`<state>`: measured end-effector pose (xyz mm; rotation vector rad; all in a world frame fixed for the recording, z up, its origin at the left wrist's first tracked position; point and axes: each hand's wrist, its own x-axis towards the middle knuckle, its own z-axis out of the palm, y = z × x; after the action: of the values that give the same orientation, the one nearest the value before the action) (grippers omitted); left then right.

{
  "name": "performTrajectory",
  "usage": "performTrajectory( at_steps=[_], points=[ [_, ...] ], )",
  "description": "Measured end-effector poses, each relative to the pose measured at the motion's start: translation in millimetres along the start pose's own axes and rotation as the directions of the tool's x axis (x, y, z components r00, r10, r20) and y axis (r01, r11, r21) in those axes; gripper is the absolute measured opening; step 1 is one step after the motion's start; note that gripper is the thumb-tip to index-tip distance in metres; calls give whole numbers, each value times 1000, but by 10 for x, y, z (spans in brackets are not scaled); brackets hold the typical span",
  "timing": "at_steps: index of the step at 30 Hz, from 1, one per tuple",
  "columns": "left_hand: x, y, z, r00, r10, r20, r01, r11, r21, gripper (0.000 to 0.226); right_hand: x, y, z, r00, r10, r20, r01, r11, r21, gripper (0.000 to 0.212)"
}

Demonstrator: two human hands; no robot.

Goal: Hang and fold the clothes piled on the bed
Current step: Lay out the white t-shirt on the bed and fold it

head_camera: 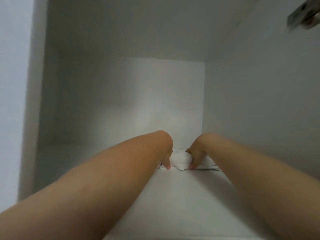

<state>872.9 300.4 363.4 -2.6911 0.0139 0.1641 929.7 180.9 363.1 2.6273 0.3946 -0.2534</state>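
Note:
A folded white garment (pixel 180 159) lies deep on a white shelf (pixel 181 196) inside a white cupboard. My left hand (pixel 166 149) grips its left end, fingers curled down over the cloth. My right hand (pixel 195 151) grips its right end in the same way, thumb tip touching the shelf. Both forearms stretch in from the bottom corners of the view and hide most of the garment's sides. The bed and the pile of clothes are out of view.
The cupboard's back wall (pixel 138 101) stands just behind the garment. Its right side wall (pixel 259 101) and left side panel (pixel 34 101) close the compartment in. A metal hinge (pixel 304 16) shows at the top right corner.

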Motion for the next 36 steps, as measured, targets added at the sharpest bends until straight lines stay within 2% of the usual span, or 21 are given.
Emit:
performTrajectory(
  at_steps=[3, 6, 10, 14, 19, 21, 23, 26, 28, 32, 36],
  points=[
    [395, -37, 36, 995, 29, -96, -21, 996, 82, 66, 390, 32, -50, 992, 62, -109, -81, 981, -177, 62],
    [824, -75, 149, 977, -1, -215, -5, 1000, -28, 61, 664, 97, -68, 962, 83, -259, -132, 975, -178, 48],
    [1177, -120, 354, 932, -76, -354, -14, 969, -246, 59, 941, 190, 93, 899, 76, -431, -100, 994, -33, 39],
    [1357, -196, 573, 858, -200, -474, -76, 861, -503, 62, 1177, 250, 293, 848, 157, -506, -56, 976, 209, 36],
    [1459, -269, 608, 870, -294, -397, -76, 714, -696, 39, 1259, 258, 361, 893, 201, -403, -61, 941, 333, 55],
    [1475, -272, 605, 881, -274, -385, -86, 707, -701, 31, 1319, 249, 397, 913, 211, -349, -71, 924, 375, 62],
    [1474, -273, 597, 861, -278, -426, -89, 742, -665, 27, 1373, 224, 427, 922, 210, -324, -79, 924, 375, 65],
    [1443, -216, 547, 785, -324, -528, 6, 856, -517, 27, 1375, 208, 425, 918, 193, -347, -68, 938, 341, 59],
    [1435, -175, 522, 774, -328, -541, 48, 883, -466, 28, 1346, 206, 381, 907, 167, -386, -47, 952, 302, 49],
    [1380, -241, 505, 857, -218, -468, -22, 890, -456, 34, 1248, 193, 267, 929, 83, -361, -28, 988, 155, 41],
    [1202, -262, 414, 963, -79, -259, -15, 939, -343, 57, 1178, 195, 234, 942, 85, -324, -87, 996, 8, 42]
  ],
)
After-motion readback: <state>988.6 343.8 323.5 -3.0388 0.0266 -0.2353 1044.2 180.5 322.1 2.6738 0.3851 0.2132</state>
